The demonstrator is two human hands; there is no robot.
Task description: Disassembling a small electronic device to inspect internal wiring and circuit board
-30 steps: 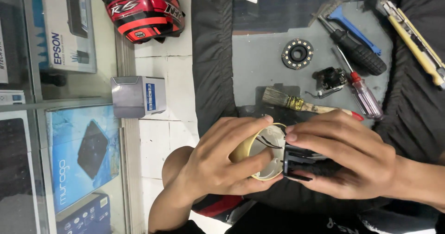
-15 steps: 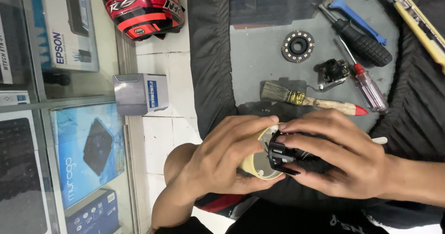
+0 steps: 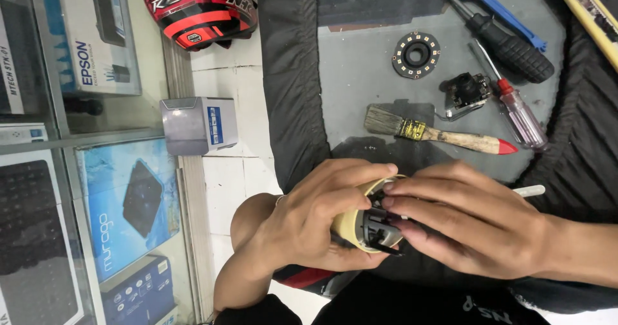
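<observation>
Closest to the camera, two bare hands meet over a dark grey mat [image 3: 360, 74] spread on the worktop. One hand [image 3: 315, 225] is curled tight around a small rounded cream plastic housing [image 3: 351, 225] with a dark grey inner part. The other hand [image 3: 463, 225] closes over the same piece from the opposite side, fingers [image 3: 418, 186] pressed onto its dark part. Which hand is left or right cannot be told from this rotated view.

Just beyond the hands on the mat lies a wooden-handled paintbrush with a red tip [image 3: 438, 134]. Past it rest a small black circuit module [image 3: 467, 92], a black ring-shaped board dotted with lights [image 3: 416, 55], a clear-handled red screwdriver [image 3: 512, 103] and a black-handled screwdriver [image 3: 505, 38].

Off the mat's edge, on white tiles, stands a small grey box [image 3: 193, 125]. Farthest away sits a red and black helmet [image 3: 196, 6].
</observation>
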